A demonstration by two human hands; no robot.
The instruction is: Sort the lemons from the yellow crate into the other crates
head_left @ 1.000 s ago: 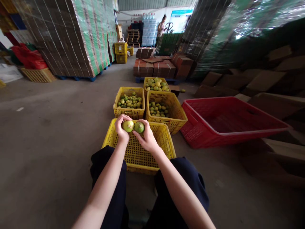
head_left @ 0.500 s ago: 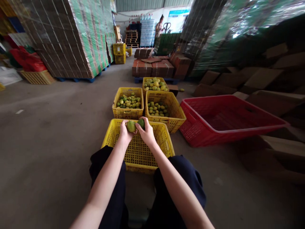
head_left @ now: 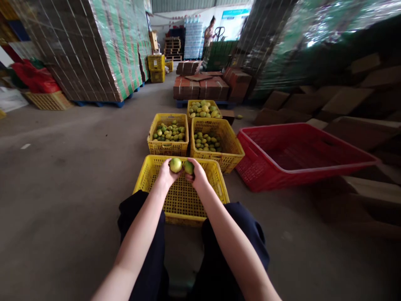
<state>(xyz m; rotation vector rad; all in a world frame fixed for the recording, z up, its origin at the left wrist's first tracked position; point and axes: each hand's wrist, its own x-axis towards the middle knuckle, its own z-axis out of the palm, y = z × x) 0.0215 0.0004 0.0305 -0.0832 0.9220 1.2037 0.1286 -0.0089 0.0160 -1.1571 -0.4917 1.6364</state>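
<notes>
My left hand is closed around a round yellow-green citrus fruit. A greener citrus fruit sits in my right hand, with the fingers curled about it. The two fruits are side by side, close together. Both hands are above the far half of a yellow plastic crate that stands between my knees; its perforated floor shows with no fruit on the visible part. Just beyond it, similar fruit lies in a left yellow crate and a right yellow crate.
Behind these, another yellow crate is heaped with yellower fruit. A large red crate stands to the right, near loose cardboard. Flat cardboard bundles lie on a pallet ahead. Tall wrapped stacks flank the aisle; a person stands far back.
The fruit in my right hand has turned, showing a lighter side, and the right hand's grip has shifted around it. The left fruit has also turned and moved slightly right.
</notes>
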